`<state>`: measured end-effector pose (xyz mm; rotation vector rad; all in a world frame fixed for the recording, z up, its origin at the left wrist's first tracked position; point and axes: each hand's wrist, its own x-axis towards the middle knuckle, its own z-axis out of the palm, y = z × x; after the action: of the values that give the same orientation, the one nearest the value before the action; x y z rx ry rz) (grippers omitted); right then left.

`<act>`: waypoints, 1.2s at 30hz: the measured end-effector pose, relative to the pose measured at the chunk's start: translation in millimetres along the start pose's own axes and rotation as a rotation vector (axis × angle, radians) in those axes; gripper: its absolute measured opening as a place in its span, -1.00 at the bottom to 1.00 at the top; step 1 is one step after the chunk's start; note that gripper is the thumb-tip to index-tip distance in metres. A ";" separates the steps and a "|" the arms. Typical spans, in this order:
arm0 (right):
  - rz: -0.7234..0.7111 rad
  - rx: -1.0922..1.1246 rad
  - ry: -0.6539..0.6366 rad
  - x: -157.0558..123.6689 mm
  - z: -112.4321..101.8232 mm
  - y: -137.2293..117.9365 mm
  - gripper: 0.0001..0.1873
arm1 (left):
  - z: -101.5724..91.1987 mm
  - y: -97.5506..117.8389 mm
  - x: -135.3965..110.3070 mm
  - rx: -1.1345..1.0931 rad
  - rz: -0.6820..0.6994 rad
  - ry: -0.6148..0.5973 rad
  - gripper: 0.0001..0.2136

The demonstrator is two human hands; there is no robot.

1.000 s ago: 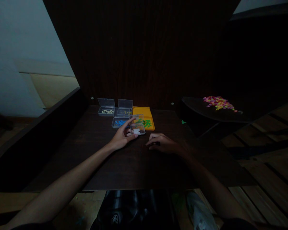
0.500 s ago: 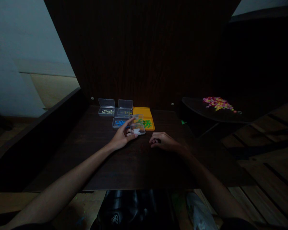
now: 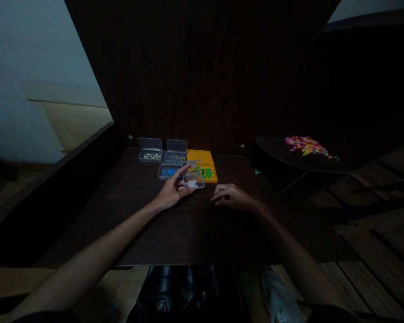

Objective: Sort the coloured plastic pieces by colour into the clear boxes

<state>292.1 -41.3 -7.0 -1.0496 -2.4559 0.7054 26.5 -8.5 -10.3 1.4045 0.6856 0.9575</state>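
A small clear plastic box (image 3: 198, 183) with its lid raised is gripped at its left end by my left hand (image 3: 170, 193), thumb in front and index finger along the lid. Something white lies inside it. My right hand (image 3: 234, 197) is just to the right of that box, low over the dark tabletop, fingers bent and tips close together. Whatever those fingertips may hold is too small and dark to make out. Behind the held box is an open yellow case (image 3: 200, 157) with green pieces (image 3: 208, 173). Blue pieces (image 3: 168, 172) fill another clear box (image 3: 160, 176), partly behind my left hand.
Farther back, one open clear box (image 3: 140, 157) contains pale pieces, and another (image 3: 175, 146) contains a few yellow ones. A pile of pink, red and yellow pieces (image 3: 306, 146) lies on a curved dark shelf (image 3: 272, 148) at right. A dark panel (image 3: 202, 80) rises behind the table.
My right hand has shifted very slightly to the right and its fingers have changed their bend. My left hand keeps its hold on the clear box. The view has moved a touch.
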 end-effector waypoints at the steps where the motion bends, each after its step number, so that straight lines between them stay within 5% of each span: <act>1: -0.007 -0.002 0.002 0.1 0.9 0.5 -0.79 | 0.2 0.2 -0.1 0.000 0.004 0.002 -0.23; 17: 0.145 -0.064 -0.024 2.0 3.4 -1.3 -0.93 | -0.7 -3.0 2.2 0.004 0.001 -0.003 -0.23; 36: -0.002 -0.102 0.090 -1.8 2.8 6.2 -0.68 | -0.7 -2.2 1.7 0.009 0.003 -0.005 -0.25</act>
<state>295.4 -39.8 -13.0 -1.0921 -2.4363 0.5254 27.1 -6.5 -12.3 1.4153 0.6849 0.9545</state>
